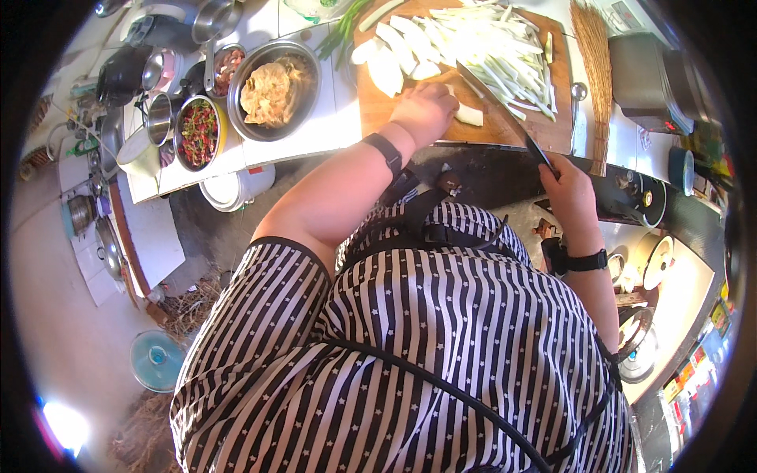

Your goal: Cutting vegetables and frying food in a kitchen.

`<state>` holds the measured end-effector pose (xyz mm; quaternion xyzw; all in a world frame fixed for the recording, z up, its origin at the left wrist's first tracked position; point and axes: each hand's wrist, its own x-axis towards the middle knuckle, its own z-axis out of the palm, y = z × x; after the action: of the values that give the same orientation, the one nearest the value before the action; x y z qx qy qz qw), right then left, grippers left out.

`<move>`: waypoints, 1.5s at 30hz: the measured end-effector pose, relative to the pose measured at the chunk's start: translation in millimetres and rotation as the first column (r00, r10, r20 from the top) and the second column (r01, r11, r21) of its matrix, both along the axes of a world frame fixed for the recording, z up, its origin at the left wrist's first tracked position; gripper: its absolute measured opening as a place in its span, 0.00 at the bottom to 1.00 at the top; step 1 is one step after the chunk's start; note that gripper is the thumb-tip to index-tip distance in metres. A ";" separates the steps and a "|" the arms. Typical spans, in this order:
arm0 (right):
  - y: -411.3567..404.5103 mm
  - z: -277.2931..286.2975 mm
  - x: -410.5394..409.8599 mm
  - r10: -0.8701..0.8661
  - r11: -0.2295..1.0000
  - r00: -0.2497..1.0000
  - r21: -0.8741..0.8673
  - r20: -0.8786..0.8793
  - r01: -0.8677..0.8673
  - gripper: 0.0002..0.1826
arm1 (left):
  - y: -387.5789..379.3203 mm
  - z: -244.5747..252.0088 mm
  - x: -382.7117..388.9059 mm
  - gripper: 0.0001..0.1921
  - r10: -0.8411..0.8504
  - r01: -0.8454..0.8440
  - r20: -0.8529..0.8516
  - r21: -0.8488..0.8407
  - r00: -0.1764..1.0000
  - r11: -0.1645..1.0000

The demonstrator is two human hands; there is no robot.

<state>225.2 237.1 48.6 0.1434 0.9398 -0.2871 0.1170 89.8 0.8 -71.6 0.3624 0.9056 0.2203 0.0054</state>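
Note:
My right hand (568, 186) grips the black handle of a kitchen knife (502, 107), whose blade points up and left over the wooden cutting board (372, 121). My left hand (426, 109) rests on the board near its front edge, fingers curled at a pale vegetable slice (468, 114); how firmly it holds the slice cannot be told. Larger pale slices (385, 68) lie beyond this hand. A wide heap of thin pale-green vegetable strips (502, 53) covers the back and right of the board, close to the blade.
Left of the board stand a metal bowl with a pale brown, wrinkled food (269, 94), a bowl of chopped red and green peppers (200, 133) and a bowl of meat pieces (227, 68). Green onions (346, 29) lie by the board's left edge. A straw whisk broom (597, 88) lies at the right.

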 end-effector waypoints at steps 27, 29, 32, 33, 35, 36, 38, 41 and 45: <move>35.9 11.2 3.4 0.327 0.808 0.899 0.579 -0.291 -0.106 0.20 | 53.1 65.2 -56.1 0.26 -0.523 0.516 0.315 0.114 0.792 0.849; 36.6 11.9 2.5 0.331 0.807 0.896 0.582 -0.298 -0.104 0.20 | 48.5 59.9 -63.1 0.27 -0.513 0.500 0.309 0.126 0.801 0.857; 43.2 10.6 10.9 0.305 0.840 0.886 0.537 -0.349 -0.077 0.20 | 44.5 51.8 -63.1 0.29 -0.239 0.228 0.246 0.072 0.939 0.971; 44.4 9.2 14.5 0.288 0.844 0.896 0.532 -0.339 -0.070 0.21 | 40.4 49.4 -65.9 0.29 -0.238 0.227 0.246 0.072 0.939 0.971; 45.7 8.1 16.2 0.274 0.847 0.904 0.528 -0.328 -0.065 0.21 | 29.9 45.3 -73.2 0.29 -0.289 0.234 0.325 0.197 0.901 0.952; 46.3 7.3 17.2 0.284 0.840 0.905 0.538 -0.318 -0.075 0.21 | 28.4 58.7 -68.9 0.29 -0.352 0.299 0.273 0.216 0.895 0.929; 47.3 6.9 17.4 0.291 0.832 0.907 0.549 -0.304 -0.083 0.21 | 42.8 62.0 -64.8 0.29 -0.480 0.439 0.254 0.204 0.840 0.875; 40.5 12.0 4.9 0.365 0.805 0.869 0.583 -0.333 -0.114 0.22 | 56.1 67.7 -50.5 0.29 -0.556 0.567 0.222 0.019 0.801 0.823; 39.2 16.8 1.8 0.379 0.781 0.861 0.616 -0.340 -0.101 0.21 | 61.3 53.0 -68.0 0.31 -0.525 0.536 0.295 0.047 0.798 0.843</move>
<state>227.0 276.3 65.4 -0.0220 0.9932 0.0050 -0.1143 21.8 62.1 -18.7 0.5639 0.7606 0.2442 0.2096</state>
